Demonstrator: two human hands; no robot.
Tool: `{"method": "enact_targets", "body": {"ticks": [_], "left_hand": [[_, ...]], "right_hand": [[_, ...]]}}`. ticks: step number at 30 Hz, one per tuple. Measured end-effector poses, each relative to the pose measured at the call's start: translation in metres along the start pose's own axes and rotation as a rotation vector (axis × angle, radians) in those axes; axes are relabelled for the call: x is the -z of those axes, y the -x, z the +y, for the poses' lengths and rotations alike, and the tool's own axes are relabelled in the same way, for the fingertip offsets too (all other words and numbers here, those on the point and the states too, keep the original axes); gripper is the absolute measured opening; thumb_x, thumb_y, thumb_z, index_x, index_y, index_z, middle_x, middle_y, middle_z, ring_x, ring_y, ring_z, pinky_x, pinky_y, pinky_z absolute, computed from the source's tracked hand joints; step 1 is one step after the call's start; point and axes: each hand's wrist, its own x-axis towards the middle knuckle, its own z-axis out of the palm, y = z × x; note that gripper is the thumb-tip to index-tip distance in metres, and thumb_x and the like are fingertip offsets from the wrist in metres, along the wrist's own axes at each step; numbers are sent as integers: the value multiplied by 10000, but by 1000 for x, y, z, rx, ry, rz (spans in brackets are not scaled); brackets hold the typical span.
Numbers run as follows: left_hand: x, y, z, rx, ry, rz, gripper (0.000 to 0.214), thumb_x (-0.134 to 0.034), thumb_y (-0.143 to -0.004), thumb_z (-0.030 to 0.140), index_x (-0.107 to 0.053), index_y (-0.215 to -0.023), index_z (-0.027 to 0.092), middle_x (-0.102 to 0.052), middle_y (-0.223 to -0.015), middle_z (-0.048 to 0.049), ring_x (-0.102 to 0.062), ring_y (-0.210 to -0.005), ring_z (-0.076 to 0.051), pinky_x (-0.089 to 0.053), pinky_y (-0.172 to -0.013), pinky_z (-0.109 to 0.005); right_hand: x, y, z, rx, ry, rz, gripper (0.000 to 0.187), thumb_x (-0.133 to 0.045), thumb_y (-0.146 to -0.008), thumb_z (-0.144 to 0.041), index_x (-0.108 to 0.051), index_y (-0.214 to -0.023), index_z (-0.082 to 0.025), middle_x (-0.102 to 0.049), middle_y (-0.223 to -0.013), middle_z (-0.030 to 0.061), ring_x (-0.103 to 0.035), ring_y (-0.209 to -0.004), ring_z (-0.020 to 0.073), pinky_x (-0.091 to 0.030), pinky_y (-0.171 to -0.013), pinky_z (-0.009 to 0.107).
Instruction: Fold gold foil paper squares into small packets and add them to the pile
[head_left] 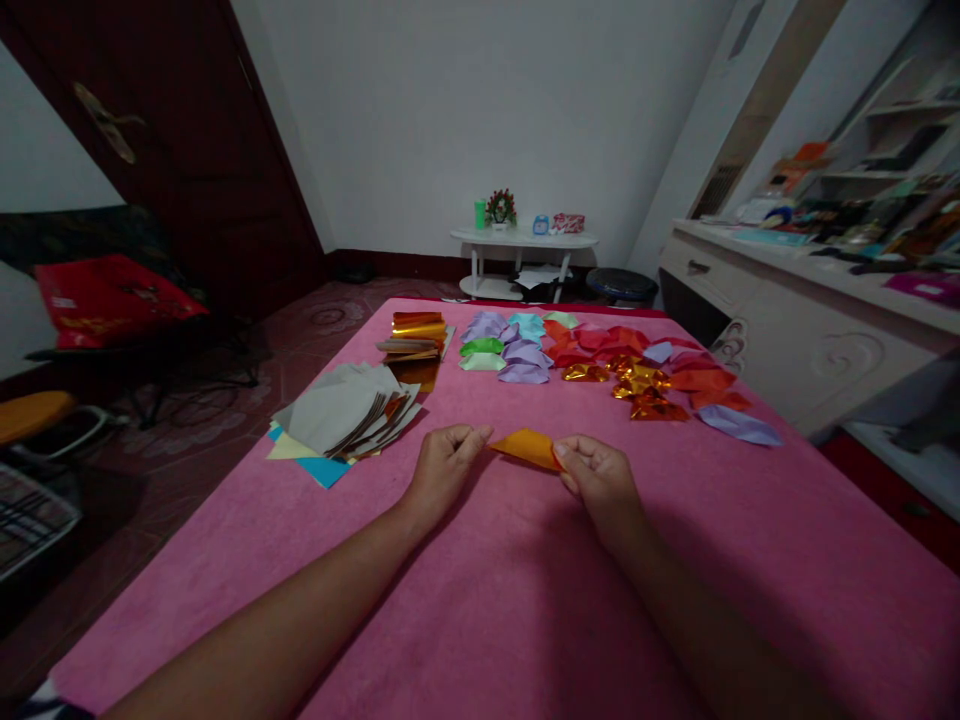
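Observation:
Between my two hands, just over the pink tabletop (pixel 465 570), is a folded piece of orange paper (pixel 527 447). My left hand (pixel 448 460) pinches its pointed left tip between thumb and fingers. At the other end, my right hand (pixel 600 475) grips the right tip, with the thumb on top. Beyond them lie several folded paper pieces: purple ones (pixel 525 360), red ones (pixel 600 343) and shiny gold ones (pixel 641 380). Left of my left hand sits a fanned stack of greyish paper sheets (pixel 337 405), with blue and yellow sheets under it.
Gold foil sheets (pixel 416 345) are piled at the table's far left. Past the far edge stands a small white table (pixel 517 238) with a flower ornament (pixel 500 207). A white cabinet (pixel 795 320) flanks the right side, and a chair with a red bag (pixel 112 300) is at left.

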Motion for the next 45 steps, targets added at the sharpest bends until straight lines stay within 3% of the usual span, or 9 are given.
{"method": "enact_targets", "body": {"ticks": [4, 7, 16, 24, 28, 32, 38, 42, 45], "left_hand": [[-2, 4, 4, -37, 272, -73, 321, -594, -821, 458, -562, -878, 144, -587, -682, 14, -532, -540, -83, -432, -539, -202], [-6, 7, 8, -102, 294, -168, 476, -733, -714, 382, -593, -1102, 143, -659, -981, -75, -618, -732, -133, -515, -676, -260], [-6, 9, 16, -236, 17, -110, 211, -665, -770, 194, -714, -971, 153, -703, -927, -79, -647, -837, -166, -527, -756, -274], [-6, 7, 13, -140, 46, -89, 233, -614, -748, 139, -738, -945, 148, -732, -922, -78, -669, -813, -172, -530, -736, -263], [-5, 7, 13, -82, 67, -64, 232, -591, -776, 185, -742, -941, 124, -742, -890, -84, -674, -777, -175, -526, -692, -252], [-7, 8, 9, -127, 9, -78, 236, -571, -789, 187, -747, -941, 145, -744, -878, -58, -676, -764, -169, -518, -694, -245], [-10, 10, 3, -153, -89, -66, 252, -539, -782, 160, -742, -931, 159, -739, -846, -50, -660, -729, -160, -491, -663, -234], [-8, 12, 5, -144, -353, -29, 197, -562, -807, 272, -720, -868, 171, -722, -787, -43, -621, -660, -154, -411, -589, -234], [-5, 14, 11, -184, -634, -58, 321, -520, -855, 424, -686, -725, 182, -682, -676, -37, -581, -594, -157, -306, -537, -251]], "right_hand": [[2, -2, -2, -31, -30, 10, 337, -612, -724, -486, -546, -685, -158, -347, -434, -84, -243, -398, 56, -137, -408, 209], [2, -3, -1, -32, -27, -3, 333, -610, -722, -485, -552, -692, -158, -349, -425, -83, -243, -390, 58, -127, -405, 211], [0, -4, 0, -31, 15, -27, 343, -597, -716, -494, -569, -688, -154, -369, -413, -72, -249, -379, 58, -124, -388, 208], [-2, -1, 2, 15, 54, -27, 328, -589, -743, -479, -538, -657, -167, -375, -426, -74, -303, -389, 66, -205, -389, 205], [-10, 3, 4, 106, 97, 49, 289, -623, -747, -446, -565, -810, -170, -524, -559, -35, -458, -456, 91, -352, -435, 203], [-16, 3, 12, 187, 224, 67, 364, -709, -670, -370, -571, -960, -198, -676, -868, 50, -651, -724, 180, -515, -632, 264], [-10, 2, 16, 201, 360, 108, 131, -572, -754, -295, -639, -796, -190, -683, -727, 40, -634, -643, 180, -489, -588, 264], [-8, 7, 8, 242, 433, 83, 151, -541, -775, -272, -664, -771, -184, -677, -720, 38, -614, -650, 175, -464, -600, 258], [-9, 8, 7, 253, 436, 71, 161, -528, -790, -281, -661, -793, -188, -669, -710, 31, -601, -635, 171, -448, -587, 253]]}}
